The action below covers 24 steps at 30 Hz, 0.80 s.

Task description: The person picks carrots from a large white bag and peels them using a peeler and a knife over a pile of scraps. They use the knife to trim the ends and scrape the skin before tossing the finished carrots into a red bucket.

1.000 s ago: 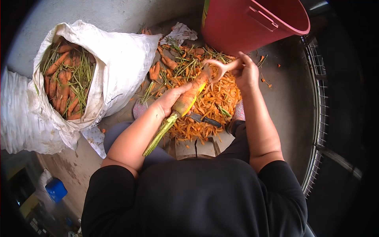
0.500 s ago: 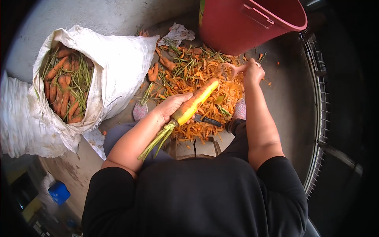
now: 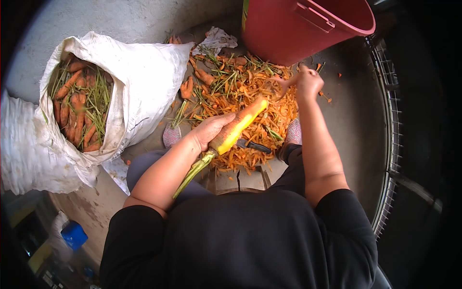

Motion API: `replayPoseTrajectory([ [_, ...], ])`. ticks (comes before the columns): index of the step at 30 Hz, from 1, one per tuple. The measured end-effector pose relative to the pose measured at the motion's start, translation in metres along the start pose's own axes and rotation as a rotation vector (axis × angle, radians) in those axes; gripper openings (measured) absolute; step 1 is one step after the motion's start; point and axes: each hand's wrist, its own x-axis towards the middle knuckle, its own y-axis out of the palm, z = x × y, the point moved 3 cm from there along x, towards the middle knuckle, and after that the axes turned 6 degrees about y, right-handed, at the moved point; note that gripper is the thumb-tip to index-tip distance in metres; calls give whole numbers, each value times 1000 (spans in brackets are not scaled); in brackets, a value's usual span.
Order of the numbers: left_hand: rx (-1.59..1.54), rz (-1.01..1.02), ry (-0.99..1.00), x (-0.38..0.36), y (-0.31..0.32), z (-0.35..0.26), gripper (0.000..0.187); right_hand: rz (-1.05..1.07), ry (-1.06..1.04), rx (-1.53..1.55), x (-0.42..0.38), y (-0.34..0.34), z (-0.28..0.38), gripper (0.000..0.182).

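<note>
My left hand (image 3: 211, 131) is closed around the thick end of a large carrot (image 3: 240, 126). Its green stem stubs trail back along my forearm, and its tip points up and right. A bright yellow-orange peeled strip runs down one side; brown-orange skin covers the rest. Just beyond the tip, my right hand (image 3: 309, 85) grips a pinkish-orange peeler (image 3: 286, 84), whose head is blurred and apart from the carrot. Below them spreads a heap of carrot peelings (image 3: 272, 113) mixed with green stems. A black-handled knife (image 3: 255, 146) lies on the peelings, near my left fingers.
At the left, a white sack (image 3: 149, 72) gapes open, full of unpeeled carrots (image 3: 72, 115) with stems. A tall red bucket (image 3: 293, 36) stands behind the peelings. Several loose carrots (image 3: 187, 87) lie beside the heap. Wire mesh (image 3: 392, 111) curves along the right.
The carrot has turned slightly in my left hand, so its peeled strip shows differently and its stems sit closer together. My right hand, with the peeler, stays near the same place.
</note>
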Motion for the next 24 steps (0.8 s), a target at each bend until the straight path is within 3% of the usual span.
replayPoseTrajectory([
  [1,5,27,-9,0,1,-1,41,-32,138,99,6,-5,3,14],
  [3,-12,-65,25,6,-7,-2,42,-6,127,139,-21,4,18,16],
  [7,-95,2,41,5,-13,-5,38,590,66,-81,-143,39,46,18],
  [9,-279,106,112,13,-9,-2,36,703,-140,-227,-163,44,40,19],
  [10,-96,-96,100,5,-4,-7,34,712,58,-252,-157,45,44,15],
  [11,-53,-155,99,6,-9,-5,34,679,206,-217,-139,47,28,11],
  [14,-83,-67,58,-2,-10,-9,38,313,194,-215,-75,38,3,12],
  [17,-35,-78,83,1,-10,-2,41,21,94,86,-15,16,-4,11],
  [19,34,-59,80,-7,2,-10,41,89,172,190,-27,17,9,13],
  [21,-43,-30,51,-3,0,-13,39,360,148,145,-76,31,31,13],
  [24,-188,33,115,3,6,-13,34,643,-40,-160,-158,43,47,16],
])
